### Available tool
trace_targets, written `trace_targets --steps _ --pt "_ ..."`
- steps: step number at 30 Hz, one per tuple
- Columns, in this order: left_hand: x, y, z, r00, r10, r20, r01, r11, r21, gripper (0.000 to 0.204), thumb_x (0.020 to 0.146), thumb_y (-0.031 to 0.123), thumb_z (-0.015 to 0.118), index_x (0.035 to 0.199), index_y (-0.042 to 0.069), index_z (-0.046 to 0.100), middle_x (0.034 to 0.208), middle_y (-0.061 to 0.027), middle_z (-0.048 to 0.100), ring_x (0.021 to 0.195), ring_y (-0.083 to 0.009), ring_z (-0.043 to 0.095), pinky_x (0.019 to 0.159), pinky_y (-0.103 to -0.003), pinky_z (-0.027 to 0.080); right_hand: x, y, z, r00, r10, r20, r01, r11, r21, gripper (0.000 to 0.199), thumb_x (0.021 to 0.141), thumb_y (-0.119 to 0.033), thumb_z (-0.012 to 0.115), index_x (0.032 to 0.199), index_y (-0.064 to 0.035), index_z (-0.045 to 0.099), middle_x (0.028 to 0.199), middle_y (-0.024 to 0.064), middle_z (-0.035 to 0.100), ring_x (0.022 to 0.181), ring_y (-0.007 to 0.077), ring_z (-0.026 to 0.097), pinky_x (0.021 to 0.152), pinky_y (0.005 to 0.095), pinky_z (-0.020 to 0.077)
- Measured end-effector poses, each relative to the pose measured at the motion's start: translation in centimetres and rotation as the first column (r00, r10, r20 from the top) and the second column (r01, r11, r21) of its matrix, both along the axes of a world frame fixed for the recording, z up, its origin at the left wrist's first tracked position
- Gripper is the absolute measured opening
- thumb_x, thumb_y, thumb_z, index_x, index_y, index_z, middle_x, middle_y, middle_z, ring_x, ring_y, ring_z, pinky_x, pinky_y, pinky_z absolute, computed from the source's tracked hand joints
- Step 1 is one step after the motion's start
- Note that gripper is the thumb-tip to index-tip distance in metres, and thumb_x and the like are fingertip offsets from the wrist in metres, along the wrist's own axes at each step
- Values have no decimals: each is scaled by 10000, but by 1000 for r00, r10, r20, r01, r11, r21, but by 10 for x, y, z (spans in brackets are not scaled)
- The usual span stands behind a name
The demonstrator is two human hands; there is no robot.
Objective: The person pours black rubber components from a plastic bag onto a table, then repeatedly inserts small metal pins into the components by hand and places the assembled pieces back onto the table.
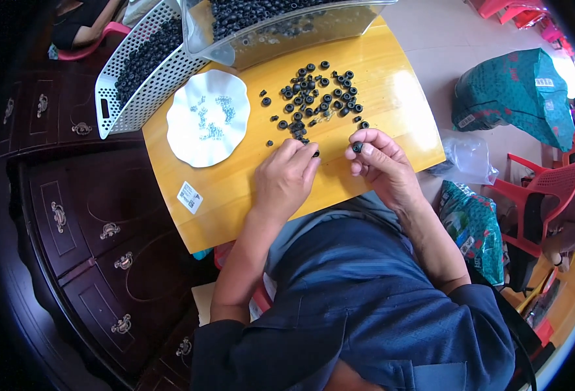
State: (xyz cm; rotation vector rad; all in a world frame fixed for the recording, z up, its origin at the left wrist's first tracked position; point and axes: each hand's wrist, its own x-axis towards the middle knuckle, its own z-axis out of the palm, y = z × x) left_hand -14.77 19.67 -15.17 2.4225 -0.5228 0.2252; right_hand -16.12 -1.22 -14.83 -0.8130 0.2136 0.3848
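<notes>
Small black ring-shaped plastic parts (327,98) lie loosely scattered on the yellow wooden table (392,85), with some smaller black pieces among them. My right hand (388,166) pinches one round black part (357,147) between thumb and fingers, its holed face turned up. At the near side of the scatter, my left hand (282,174) has its fingers drawn together. A dark bit of a small black part (315,154) shows at its fingertips, mostly hidden by them. The two hands are a short way apart.
A white scalloped plate (182,140) bears small clear pieces. Beyond it stand a white perforated basket (108,107) and a clear bin (268,45), both full of black parts. A label (190,197) lies on the table. Dark drawers (72,215) flank the left; green sacks (489,98) sit right.
</notes>
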Motion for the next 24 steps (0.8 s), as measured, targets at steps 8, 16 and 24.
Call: trace_targets --steps 8,16,24 --pt "1 3 1 999 -15 -50 15 1000 -3 234 795 107 745 1018 70 685 905 -68 649 805 -277 663 675 -383 539 0 -3 -1 1000 24 2 -24 1000 -1 205 990 -149 580 1161 -37 600 967 63 655 796 112 610 750 226 512" --pt "11 19 -4 997 16 -70 -23 995 -98 209 822 -21 680 1018 42 712 873 -88 660 663 -190 644 602 -281 509 1 -4 -5 999 32 -12 -32 999 -3 209 990 -152 579 1159 -30 598 967 63 657 791 106 608 748 223 512" --pt "12 13 -2 1000 -21 -23 19 998 -54 158 800 22 714 950 70 727 868 -62 649 729 -221 658 642 -328 530 2 -3 -4 999 19 -27 -20 1000 -15 221 983 -159 596 1160 -27 599 965 63 662 788 102 607 750 224 510"
